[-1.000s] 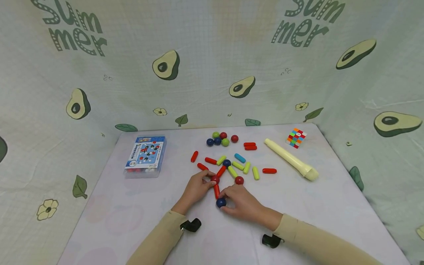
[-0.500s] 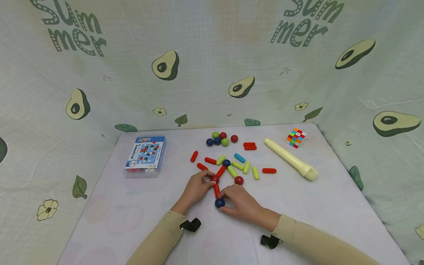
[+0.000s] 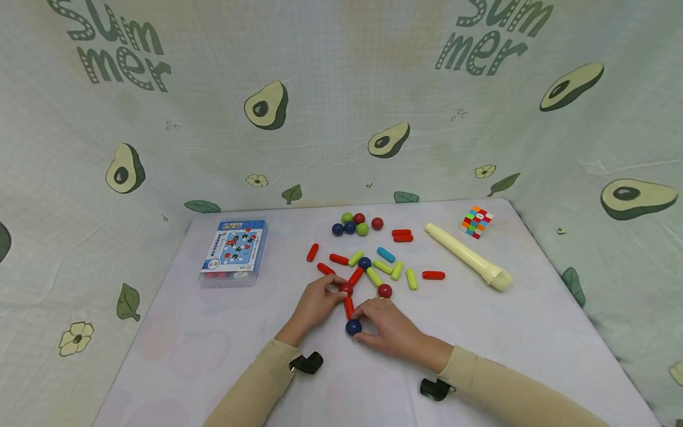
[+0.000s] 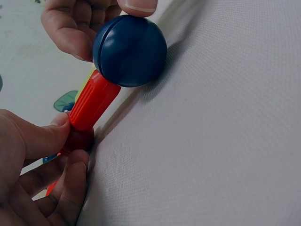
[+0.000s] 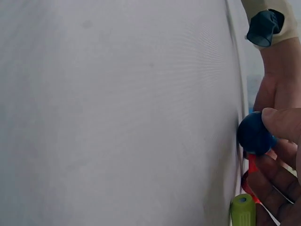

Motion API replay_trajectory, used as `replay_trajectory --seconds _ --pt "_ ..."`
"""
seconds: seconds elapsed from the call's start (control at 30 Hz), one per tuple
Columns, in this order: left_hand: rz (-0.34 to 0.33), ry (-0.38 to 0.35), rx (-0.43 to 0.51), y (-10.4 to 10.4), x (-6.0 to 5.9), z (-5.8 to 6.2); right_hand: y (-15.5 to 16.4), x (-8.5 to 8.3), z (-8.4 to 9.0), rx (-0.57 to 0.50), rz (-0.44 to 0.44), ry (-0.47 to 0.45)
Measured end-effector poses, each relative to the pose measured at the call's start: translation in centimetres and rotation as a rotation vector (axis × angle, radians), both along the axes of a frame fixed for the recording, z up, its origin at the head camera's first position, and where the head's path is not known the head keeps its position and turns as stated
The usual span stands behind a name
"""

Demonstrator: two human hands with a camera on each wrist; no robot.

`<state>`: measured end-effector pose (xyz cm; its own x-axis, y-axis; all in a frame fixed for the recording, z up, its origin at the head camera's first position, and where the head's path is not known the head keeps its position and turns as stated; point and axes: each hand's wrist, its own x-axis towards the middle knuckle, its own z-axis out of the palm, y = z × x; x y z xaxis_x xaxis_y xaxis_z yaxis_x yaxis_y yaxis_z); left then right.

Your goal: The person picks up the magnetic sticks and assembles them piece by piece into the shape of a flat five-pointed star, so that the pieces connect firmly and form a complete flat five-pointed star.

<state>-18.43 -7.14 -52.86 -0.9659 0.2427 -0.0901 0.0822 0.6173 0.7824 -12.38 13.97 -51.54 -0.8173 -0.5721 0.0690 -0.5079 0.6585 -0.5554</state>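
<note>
My left hand (image 3: 317, 302) pinches a dark red ball (image 3: 346, 289) between thumb and fingers. From that ball a red rod (image 4: 96, 100) runs toward me to a dark blue ball (image 4: 131, 51), and rod and ball touch. The blue ball is pinched by the thumb and fingers of my right hand (image 3: 392, 329). Another red rod (image 3: 356, 276) leads from the red ball away to a second blue ball (image 3: 364, 263). A yellow-green rod (image 3: 374, 277) links that one to another red ball (image 3: 385, 290), just beyond my right hand. A yellow-green rod end (image 5: 243, 209) shows in the right wrist view.
Loose red rods (image 3: 312, 252), yellow-green rods (image 3: 411, 279) and a blue rod (image 3: 386, 254) lie around the joined pieces. Behind them sit several balls (image 3: 350, 227). A boxed set (image 3: 235, 253) stands left; a cream tube (image 3: 469, 257) and a puzzle cube (image 3: 477, 222) lie right.
The near blue ball has shifted slightly left, together with my right hand, and lines up more closely with the red rod. My left hand keeps its hold on the red ball.
</note>
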Motion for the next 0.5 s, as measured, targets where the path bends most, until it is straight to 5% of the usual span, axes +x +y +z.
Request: replay_trajectory --seconds 0.2,0.5 --pt "0.001 -0.004 -0.003 0.0 0.0 -0.2 0.7 -0.2 0.0 -0.045 -0.041 -0.007" --pt "0.014 -0.017 -0.019 0.2 0.0 0.0 2.2 -1.5 -0.1 -0.11 -0.239 0.084"
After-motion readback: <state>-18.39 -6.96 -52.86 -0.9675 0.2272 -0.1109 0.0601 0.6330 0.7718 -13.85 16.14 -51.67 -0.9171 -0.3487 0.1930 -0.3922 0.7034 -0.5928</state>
